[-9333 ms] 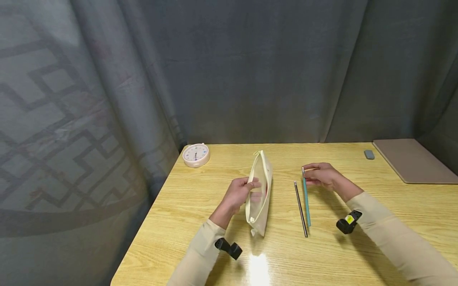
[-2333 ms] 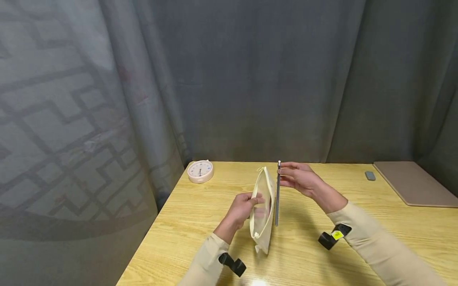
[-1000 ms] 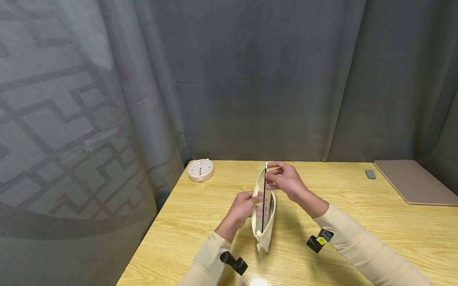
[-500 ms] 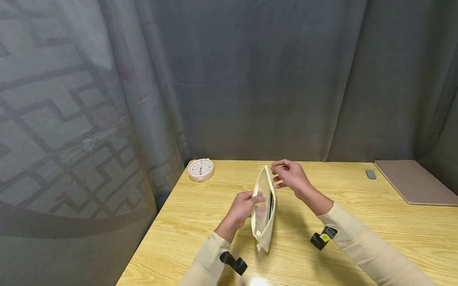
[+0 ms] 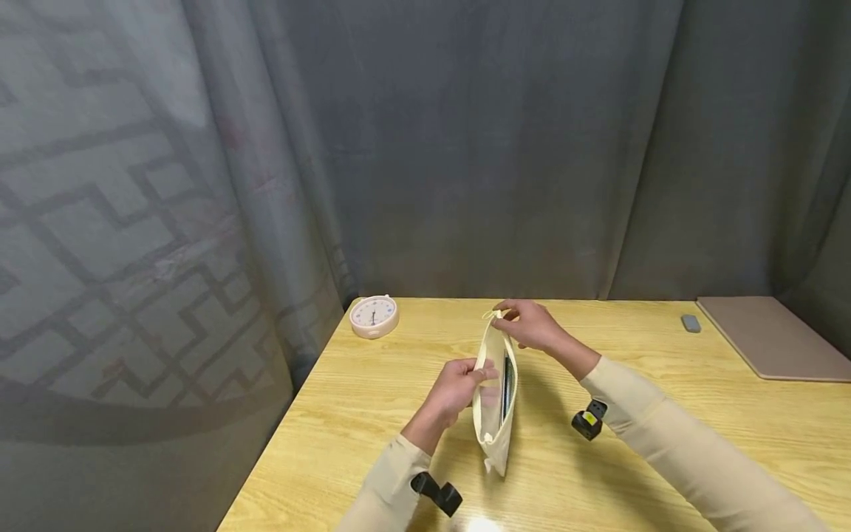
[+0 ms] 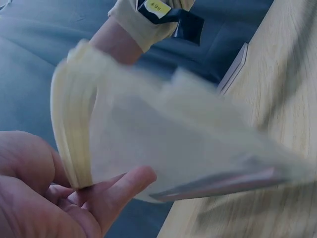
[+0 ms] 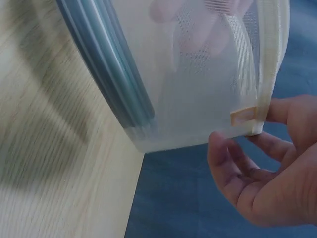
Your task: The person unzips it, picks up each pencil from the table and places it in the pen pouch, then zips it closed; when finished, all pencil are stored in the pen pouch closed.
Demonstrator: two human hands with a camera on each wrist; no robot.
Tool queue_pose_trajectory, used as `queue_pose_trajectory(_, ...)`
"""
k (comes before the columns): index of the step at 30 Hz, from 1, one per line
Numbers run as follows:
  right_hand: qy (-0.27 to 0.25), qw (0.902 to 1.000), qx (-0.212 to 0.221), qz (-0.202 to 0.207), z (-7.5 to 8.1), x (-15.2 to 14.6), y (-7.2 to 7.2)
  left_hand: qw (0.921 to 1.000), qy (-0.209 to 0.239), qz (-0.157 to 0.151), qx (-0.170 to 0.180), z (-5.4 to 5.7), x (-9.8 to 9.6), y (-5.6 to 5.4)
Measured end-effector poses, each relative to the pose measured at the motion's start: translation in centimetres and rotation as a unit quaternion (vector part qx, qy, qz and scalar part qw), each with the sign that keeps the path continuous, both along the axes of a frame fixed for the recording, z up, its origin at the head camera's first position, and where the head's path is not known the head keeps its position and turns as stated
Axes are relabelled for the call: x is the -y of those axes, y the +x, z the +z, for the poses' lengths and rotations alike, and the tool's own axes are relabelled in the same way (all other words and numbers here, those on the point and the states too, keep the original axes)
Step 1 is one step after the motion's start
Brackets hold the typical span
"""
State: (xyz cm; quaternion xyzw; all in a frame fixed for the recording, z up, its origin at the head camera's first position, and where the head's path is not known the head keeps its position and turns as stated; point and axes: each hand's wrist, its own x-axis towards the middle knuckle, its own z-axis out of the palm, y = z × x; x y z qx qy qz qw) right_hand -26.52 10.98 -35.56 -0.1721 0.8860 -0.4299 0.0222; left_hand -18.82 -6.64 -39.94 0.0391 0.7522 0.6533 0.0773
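Observation:
A cream see-through mesh zipper pouch (image 5: 500,448) stands upright over the table, its zipped mouth gaping toward the head camera. My left hand (image 5: 457,384) grips the left edge of the mouth, fingers showing through the mesh and thumb on the rim. At the far top corner, by the zip's end, my right hand (image 5: 532,325) pinches the pouch edge between thumb and fingers. Pencils (image 7: 106,64), dark and teal, lie along the bottom inside, seen through the mesh in the right wrist view. In the left wrist view the pouch (image 6: 148,134) is blurred.
A round pink clock (image 5: 374,317) lies at the table's back left. On the back right are a small grey eraser-like block (image 5: 691,323) and a flat brown board (image 5: 774,336). Grey curtains (image 5: 479,148) hang behind and left of the wooden table (image 5: 332,443).
The teal and dark pencils left the table and are now in the pouch. My right hand let go of the dark pencil inside, then moved onto the pouch's far corner. The left hand kept its grip.

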Motion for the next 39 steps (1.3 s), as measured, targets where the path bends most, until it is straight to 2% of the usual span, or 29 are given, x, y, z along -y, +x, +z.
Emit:
queue_pose_trajectory(5,-0.005,0.9995,-0.028,0.009,-0.6,0.2,-0.4,0.9995,-0.005,-0.03,0.0,-0.1,0.3,0.0)
queue_pose_trajectory(11,0.003,0.9936,-0.11,0.023,-0.6,0.5,-0.4,0.9978,-0.018,-0.064,-0.003,0.0,0.6,-0.6)
queue_pose_trajectory(14,0.001,0.9906,-0.135,0.026,-0.6,0.5,-0.5,0.9979,-0.041,-0.046,-0.021,0.0,0.6,-1.1)
queue_pose_trajectory(17,-0.001,0.9882,-0.148,0.038,-0.7,0.6,-0.4,0.9934,-0.091,-0.001,-0.069,0.1,0.6,-1.8)
queue_pose_trajectory(20,-0.003,0.9864,-0.153,0.059,-0.7,0.8,-0.1,0.979,-0.161,0.034,-0.12,0.2,0.8,-2.6)
queue_pose_trajectory(21,-0.005,0.9859,-0.153,0.067,-0.7,0.8,-0.1,0.9734,-0.181,0.038,-0.134,0.3,0.8,-2.8)
queue_pose_trajectory(23,-0.012,0.9853,-0.147,0.086,-0.8,0.9,0.2,0.9675,-0.198,0.029,-0.155,0.4,1.0,-3.4)
queue_pose_trajectory(27,-0.022,0.9837,-0.137,0.114,-0.8,1.2,0.5,0.9666,-0.18,0.005,-0.183,0.4,1.3,-4.1)
queue_pose_trajectory(30,-0.016,0.9819,-0.133,0.134,-0.7,1.3,0.8,0.9671,-0.166,0.013,-0.192,0.4,1.4,-4.3)
queue_pose_trajectory(34,0.041,0.9733,-0.16,0.159,-0.1,1.1,1.4,0.9692,-0.16,0.03,-0.185,0.3,1.4,-4.3)
queue_pose_trajectory(39,0.119,0.9554,-0.215,0.163,0.5,0.9,2.0,0.9686,-0.161,0.047,-0.184,0.2,1.6,-4.4)
